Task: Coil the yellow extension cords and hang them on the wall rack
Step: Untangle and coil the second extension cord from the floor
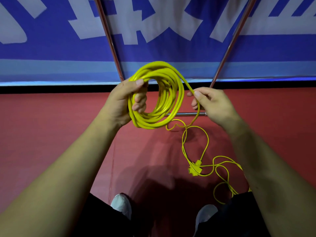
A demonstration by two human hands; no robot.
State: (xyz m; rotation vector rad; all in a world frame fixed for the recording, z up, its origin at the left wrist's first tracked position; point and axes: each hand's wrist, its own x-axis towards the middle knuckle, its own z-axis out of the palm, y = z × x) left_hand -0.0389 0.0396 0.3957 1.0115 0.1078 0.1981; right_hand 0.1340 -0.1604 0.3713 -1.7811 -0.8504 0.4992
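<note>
coil (pixel 159 96) left, loose cord (pixel 196 142) trailing right (onto floor (pixel 51 125)), shoes (pixel 121 203) below

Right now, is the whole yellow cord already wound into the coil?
No, loose cord and its socket block lie on the red floor, outside the coil.

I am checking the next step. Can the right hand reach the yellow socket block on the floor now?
Probably not without bending: the right hand pinches the cord up by the coil, while the socket block lies on the floor below. Nothing covers it.
</note>
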